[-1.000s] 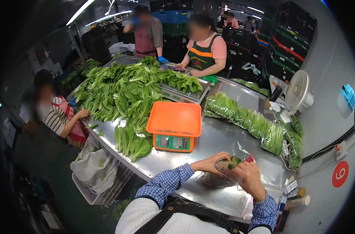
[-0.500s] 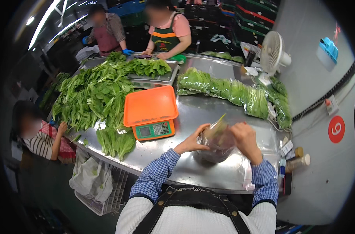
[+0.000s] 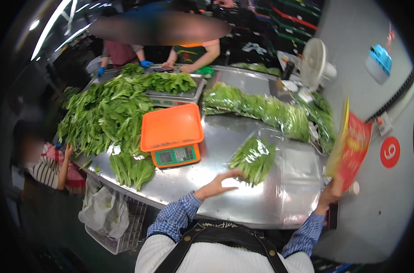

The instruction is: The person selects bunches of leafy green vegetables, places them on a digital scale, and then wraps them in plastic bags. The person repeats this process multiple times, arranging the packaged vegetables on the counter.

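At centre frame, an orange-topped scale (image 3: 172, 133) with a green front stands on the silvery steel counter (image 3: 243, 204). Dark green leaves (image 3: 107, 113) fill the upper left. A clear bag of green leaves (image 3: 254, 158) lies mid-right. At right, a red-and-yellow sheet (image 3: 351, 145). Bottom: blue-and-white checked sleeves (image 3: 174, 217).

- Left hand (image 3: 218, 184): fingers spread, touching bagged greens (image 3: 254, 158) on steel table (image 3: 243, 207).
- Right hand (image 3: 331, 193): raised, gripping red-and-yellow packet (image 3: 351, 148).
- Orange scale (image 3: 172, 134): beside loose greens (image 3: 104, 113).
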A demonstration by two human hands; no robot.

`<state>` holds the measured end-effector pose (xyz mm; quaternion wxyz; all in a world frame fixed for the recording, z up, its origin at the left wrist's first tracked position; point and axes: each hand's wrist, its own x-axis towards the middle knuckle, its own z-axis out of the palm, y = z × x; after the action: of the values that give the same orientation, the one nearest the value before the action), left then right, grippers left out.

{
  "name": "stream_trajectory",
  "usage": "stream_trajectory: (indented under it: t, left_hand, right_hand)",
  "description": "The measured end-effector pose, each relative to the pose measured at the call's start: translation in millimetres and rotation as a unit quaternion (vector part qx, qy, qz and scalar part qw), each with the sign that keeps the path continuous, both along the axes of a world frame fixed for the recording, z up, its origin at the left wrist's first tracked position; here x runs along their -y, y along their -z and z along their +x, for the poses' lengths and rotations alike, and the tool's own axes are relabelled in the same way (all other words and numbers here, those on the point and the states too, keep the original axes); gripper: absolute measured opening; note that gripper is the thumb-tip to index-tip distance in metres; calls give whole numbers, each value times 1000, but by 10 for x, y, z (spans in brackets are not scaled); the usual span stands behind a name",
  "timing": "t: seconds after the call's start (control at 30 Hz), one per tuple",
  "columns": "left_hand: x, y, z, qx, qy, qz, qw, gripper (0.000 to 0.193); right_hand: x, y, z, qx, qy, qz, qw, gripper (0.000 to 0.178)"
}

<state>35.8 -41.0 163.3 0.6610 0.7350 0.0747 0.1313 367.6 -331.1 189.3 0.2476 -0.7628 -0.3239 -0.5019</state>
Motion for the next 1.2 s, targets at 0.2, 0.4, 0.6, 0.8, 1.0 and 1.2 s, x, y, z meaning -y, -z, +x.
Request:
stream_trajectory:
  t: [0.2,0.4,0.6,0.8,1.0,1.2]
  left_hand:
    - [386,-641,-357,193,416,-175,871,52]
    - [511,-822,-429,223,428,-123,867,53]
    - [576,-1128,-511,311,424,-48,849,49]
    - [565,-1029,-560,254,399,2,881,48]
    - [572,-1121,-560,248,408,-53,877,52]
    - [425,-1011,-540,189,492,-74,846,50]
  right_hand:
    - [-167,1034,-397,-521,-45,-285,803,20]
    - [-1107,-943,-1657,-363,-868,-140,307,23]
    - [-1592,-1034,-1970,-307,-869,-386,-43,40]
    - [-1452,-765,-1801,-459,-851,-256,22,40]
    - [-1139,-173,-1763,-681,-699,-98,197,46]
    - [-1152,196,-1894,-733,-652,-72,182,44]
